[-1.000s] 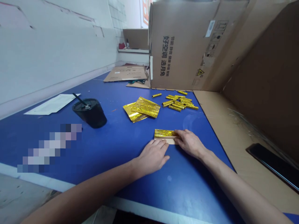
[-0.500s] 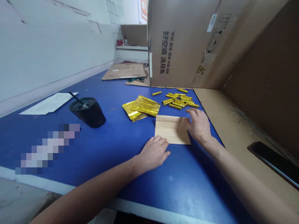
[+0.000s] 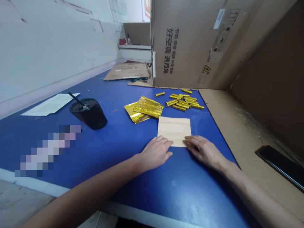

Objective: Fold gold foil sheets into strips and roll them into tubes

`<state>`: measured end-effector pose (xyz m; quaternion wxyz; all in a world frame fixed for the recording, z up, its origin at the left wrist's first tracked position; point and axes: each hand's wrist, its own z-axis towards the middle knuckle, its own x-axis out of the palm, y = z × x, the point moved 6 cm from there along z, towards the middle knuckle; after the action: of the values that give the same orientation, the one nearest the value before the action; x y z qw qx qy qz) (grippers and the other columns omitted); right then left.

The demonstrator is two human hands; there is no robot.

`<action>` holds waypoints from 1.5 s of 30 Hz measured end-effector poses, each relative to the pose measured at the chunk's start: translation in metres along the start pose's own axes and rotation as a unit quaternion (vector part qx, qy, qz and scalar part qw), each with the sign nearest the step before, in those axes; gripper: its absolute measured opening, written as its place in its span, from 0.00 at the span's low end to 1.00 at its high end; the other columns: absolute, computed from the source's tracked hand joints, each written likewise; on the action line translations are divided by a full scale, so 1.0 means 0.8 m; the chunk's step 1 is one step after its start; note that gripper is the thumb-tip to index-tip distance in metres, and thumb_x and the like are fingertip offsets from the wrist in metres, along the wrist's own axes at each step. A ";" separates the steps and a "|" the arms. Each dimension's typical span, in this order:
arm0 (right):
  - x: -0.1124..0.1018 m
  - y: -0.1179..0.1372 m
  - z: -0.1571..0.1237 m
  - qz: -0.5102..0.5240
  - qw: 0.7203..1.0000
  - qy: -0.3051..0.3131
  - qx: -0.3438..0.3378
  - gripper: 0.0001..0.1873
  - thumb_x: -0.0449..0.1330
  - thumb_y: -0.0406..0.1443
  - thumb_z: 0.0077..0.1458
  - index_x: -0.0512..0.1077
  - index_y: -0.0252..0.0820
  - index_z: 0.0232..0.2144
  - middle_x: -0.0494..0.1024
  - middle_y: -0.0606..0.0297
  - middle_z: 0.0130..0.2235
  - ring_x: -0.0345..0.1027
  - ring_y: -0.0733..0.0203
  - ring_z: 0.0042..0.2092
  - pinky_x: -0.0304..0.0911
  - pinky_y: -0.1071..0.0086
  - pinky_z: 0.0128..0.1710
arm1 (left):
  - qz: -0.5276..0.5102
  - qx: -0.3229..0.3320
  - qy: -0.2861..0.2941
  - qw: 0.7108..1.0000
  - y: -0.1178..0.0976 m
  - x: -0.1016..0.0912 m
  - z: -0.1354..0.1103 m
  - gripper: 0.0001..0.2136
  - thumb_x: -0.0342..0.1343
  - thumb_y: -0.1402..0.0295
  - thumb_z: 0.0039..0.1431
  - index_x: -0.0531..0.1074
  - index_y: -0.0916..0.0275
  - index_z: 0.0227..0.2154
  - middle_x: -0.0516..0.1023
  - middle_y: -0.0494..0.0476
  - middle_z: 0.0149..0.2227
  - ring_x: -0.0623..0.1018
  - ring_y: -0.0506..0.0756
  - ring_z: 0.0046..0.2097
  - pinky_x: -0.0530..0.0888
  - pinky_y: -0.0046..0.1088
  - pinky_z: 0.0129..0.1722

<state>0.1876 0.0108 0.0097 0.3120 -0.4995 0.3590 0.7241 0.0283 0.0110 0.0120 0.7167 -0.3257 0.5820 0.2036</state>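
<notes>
Paper (image 3: 174, 127): one, pale, flat on desk (image 3: 125, 142), toward right edge. Left hand (image 3: 158, 151): fingers extended, gripping nothing, at paper's near-left corner. Right hand (image 3: 205, 150): fingers loosely parted, near-right corner. Step, apparently: steadying paper. Next move likely calls for even hold.

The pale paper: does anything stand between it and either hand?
Nothing visible does: the left hand covers the near left corner of the pale paper, and the right hand is at the near right corner.
</notes>
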 end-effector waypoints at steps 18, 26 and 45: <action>-0.003 0.006 -0.003 -0.016 1.000 0.017 -0.006 0.12 0.54 0.37 0.54 0.71 0.41 0.40 0.74 0.57 0.45 0.68 0.57 0.45 0.60 0.60 0.47 | 0.122 0.051 0.050 0.990 0.017 -0.003 0.008 0.14 0.45 0.78 0.54 0.64 0.65 0.43 0.71 0.61 0.40 0.70 0.57 0.42 0.66 0.31 0.41; -0.003 0.011 -0.001 -0.010 1.000 0.009 0.013 0.13 0.54 0.38 0.53 0.70 0.41 0.41 0.74 0.57 0.44 0.67 0.55 0.44 0.62 0.60 0.44 | 0.117 0.044 0.024 0.992 0.022 -0.001 0.016 0.16 0.43 0.81 0.53 0.64 0.65 0.44 0.71 0.60 0.39 0.69 0.57 0.43 0.68 0.30 0.39; 0.003 -0.021 0.018 0.185 0.959 0.011 0.215 0.13 0.49 0.39 0.53 0.71 0.42 0.28 0.77 0.65 0.30 0.69 0.59 0.33 0.61 0.68 0.34 | -0.126 -0.108 -0.049 0.985 0.066 -0.010 0.026 0.05 0.50 0.75 0.53 0.71 0.62 0.30 0.75 0.51 0.31 0.73 0.52 0.35 0.68 0.26 0.36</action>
<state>0.1933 0.0317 0.0078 0.2686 -0.3533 0.5962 0.6690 0.0052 0.0637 0.0099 0.7249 -0.4614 0.4752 0.1891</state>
